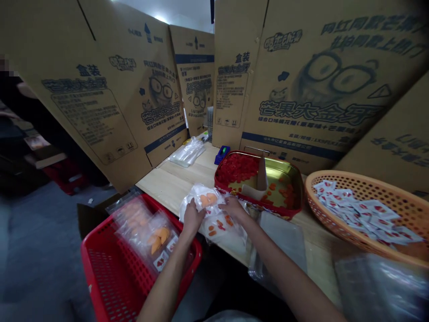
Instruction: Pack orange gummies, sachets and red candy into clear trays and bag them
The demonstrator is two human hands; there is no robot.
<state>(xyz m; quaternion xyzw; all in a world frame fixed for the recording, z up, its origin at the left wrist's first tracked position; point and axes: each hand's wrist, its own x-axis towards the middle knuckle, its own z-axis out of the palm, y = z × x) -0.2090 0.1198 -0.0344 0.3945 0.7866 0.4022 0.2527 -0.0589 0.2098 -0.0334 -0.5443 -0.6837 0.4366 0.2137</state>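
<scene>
Dim, muted light throughout, with a small white glare high up beyond the cardboard cartons (100, 89), apparently from overhead. Warm glints along the rim of the tin tray (258, 154). A pale sheen on the clear plastic bag (204, 201), with fairly sharp detail at the centre of the frame. Deep shadow over the floor (33, 232) at left, its detail nearly lost. Heavy blur across the plastic sheet (378, 286) at lower right. Strong wide-angle bending toward the edges, with the cartons leaning inward. A pixelated patch at the upper left edge.
</scene>
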